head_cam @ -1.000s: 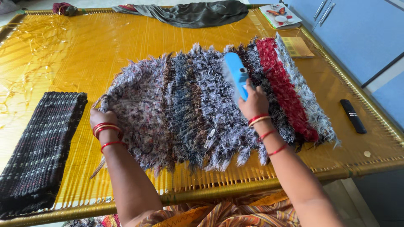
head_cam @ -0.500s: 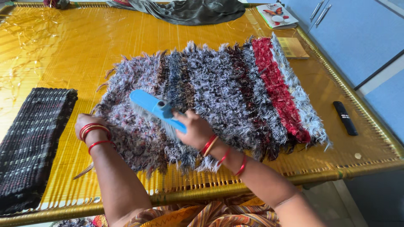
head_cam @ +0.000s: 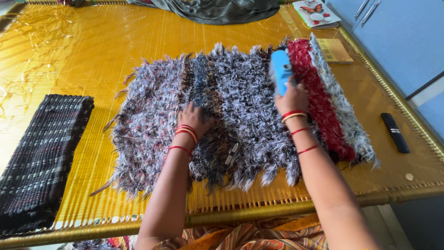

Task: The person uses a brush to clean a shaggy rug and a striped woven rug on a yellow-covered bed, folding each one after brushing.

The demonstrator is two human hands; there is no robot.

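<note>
Blue brush (head_cam: 280,70) is gripped closed by right hand (head_cam: 291,98) at upper centre; left hand (head_cam: 194,119) lies flat, empty, on shaggy rug (head_cam: 240,106). Loose fringe risks being snagged.

The shaggy rug (head_cam: 240,111) lies on the woven bed surface (head_cam: 92,51) in front of me. My left hand (head_cam: 194,118) rests on the rug's middle. My right hand (head_cam: 291,98) holds the brush (head_cam: 280,71) on the rug, right of centre. A folded mat (head_cam: 41,157) lies left of the rug. A remote control (head_cam: 394,132) lies right of it. A draped cloth (head_cam: 217,9) and a booklet (head_cam: 317,12) lie behind it.
</note>
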